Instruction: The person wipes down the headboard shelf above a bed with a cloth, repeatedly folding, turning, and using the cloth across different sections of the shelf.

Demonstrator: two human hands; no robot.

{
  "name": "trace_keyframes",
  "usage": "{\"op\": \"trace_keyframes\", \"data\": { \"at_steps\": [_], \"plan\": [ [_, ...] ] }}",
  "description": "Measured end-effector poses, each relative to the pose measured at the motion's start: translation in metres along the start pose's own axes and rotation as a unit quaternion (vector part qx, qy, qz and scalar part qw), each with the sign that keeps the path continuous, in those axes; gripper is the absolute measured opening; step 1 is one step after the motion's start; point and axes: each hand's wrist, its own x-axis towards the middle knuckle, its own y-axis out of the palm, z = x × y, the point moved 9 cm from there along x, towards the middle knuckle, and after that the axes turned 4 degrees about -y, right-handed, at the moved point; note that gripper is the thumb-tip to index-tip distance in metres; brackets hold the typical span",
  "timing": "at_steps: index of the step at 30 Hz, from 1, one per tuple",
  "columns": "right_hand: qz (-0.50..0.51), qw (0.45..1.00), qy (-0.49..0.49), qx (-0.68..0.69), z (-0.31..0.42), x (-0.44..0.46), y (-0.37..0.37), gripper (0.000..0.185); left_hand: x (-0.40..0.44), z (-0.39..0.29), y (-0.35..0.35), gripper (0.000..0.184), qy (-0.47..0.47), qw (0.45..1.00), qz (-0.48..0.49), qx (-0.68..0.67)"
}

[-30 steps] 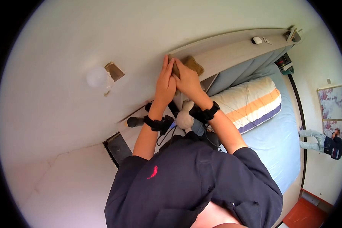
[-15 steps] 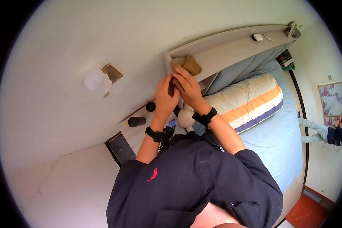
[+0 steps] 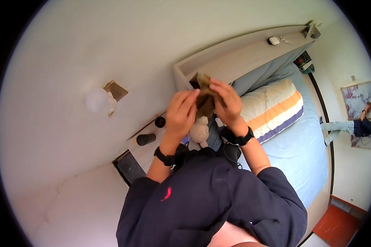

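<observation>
Both of my hands are raised in front of me, at the near end of the headboard shelf. Between them is a brown folded piece (image 3: 205,108), spread and creased; whether it is cloth or paper, I cannot tell. My left hand (image 3: 181,113) pinches its left edge, fingertips together. My right hand (image 3: 228,103) grips its right side, with the fingers curled over the upper edge. A dark hollow shows at its upper left. Part of the piece is hidden behind my fingers. Below it is a pale plush toy (image 3: 199,131), apart from my hands.
A striped pillow (image 3: 272,109) lies on the blue bed (image 3: 292,152) to the right. The headboard shelf (image 3: 231,57) runs behind, with a white case (image 3: 273,40) on it. At left are a dark cylinder (image 3: 146,139) and a wall lamp (image 3: 98,100). A mirror reflects a person (image 3: 360,125).
My hands have moved apart and slightly toward me, my right hand going farther right. The brown piece, bunched and folded before, is now stretched more open between them.
</observation>
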Motion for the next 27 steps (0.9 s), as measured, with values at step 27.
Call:
{"op": "trace_keyframes", "data": {
  "at_steps": [27],
  "plan": [
    [0.156, 0.983, -0.095, -0.022, -0.124, 0.037, 0.048, 0.032, 0.058, 0.03, 0.116, 0.068, -0.061, 0.894, 0.096, 0.434]
  ]
}}
